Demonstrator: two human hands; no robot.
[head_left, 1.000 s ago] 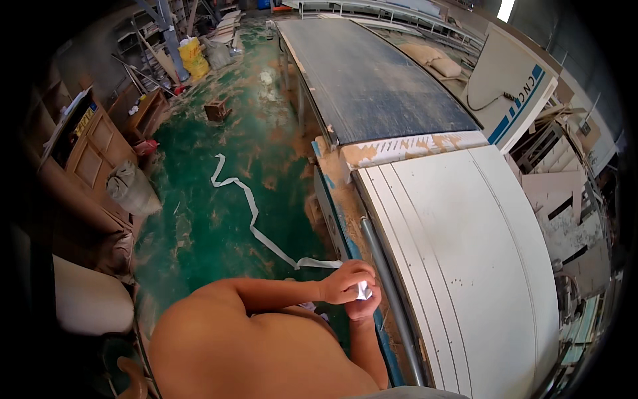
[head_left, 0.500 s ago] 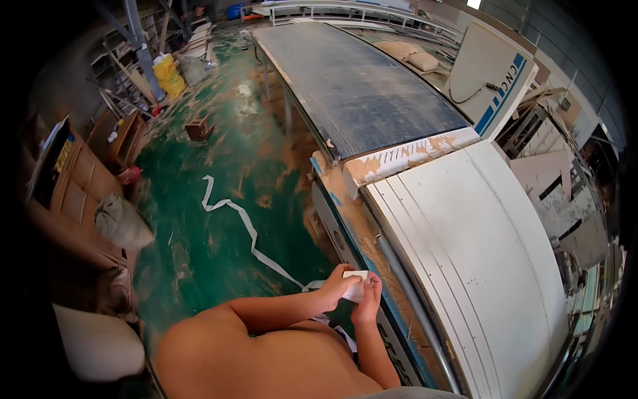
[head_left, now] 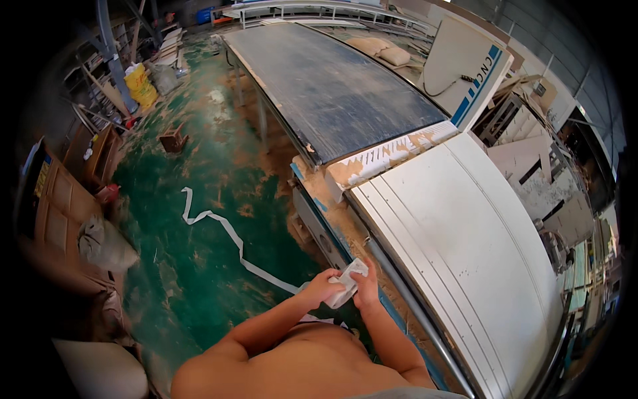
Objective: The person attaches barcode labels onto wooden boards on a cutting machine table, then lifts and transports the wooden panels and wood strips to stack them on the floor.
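Observation:
Both hands grip a white folded bundle (head_left: 343, 290) of strip material, paper or tape, in front of my body. My left hand (head_left: 320, 287) closes on its left side, thumb lying over it. My right hand (head_left: 366, 287) pinches its right side and upper end. From the bundle a long white strip (head_left: 234, 233) runs left and away across the green floor in zigzag bends. More white material shows below my hands, partly hidden by my forearms.
Right of my hands stands a long machine with a white curved cover (head_left: 458, 246) and a dark flat bed (head_left: 332, 86). A metal rail (head_left: 399, 282) runs along its near side. A small wooden stool (head_left: 173, 139), a sack (head_left: 103, 245) and wooden cabinets (head_left: 63, 196) stand leftward.
The bundle has tilted and shows more of its length between my hands. My right hand has risen along it. The whole scene has shifted left in view.

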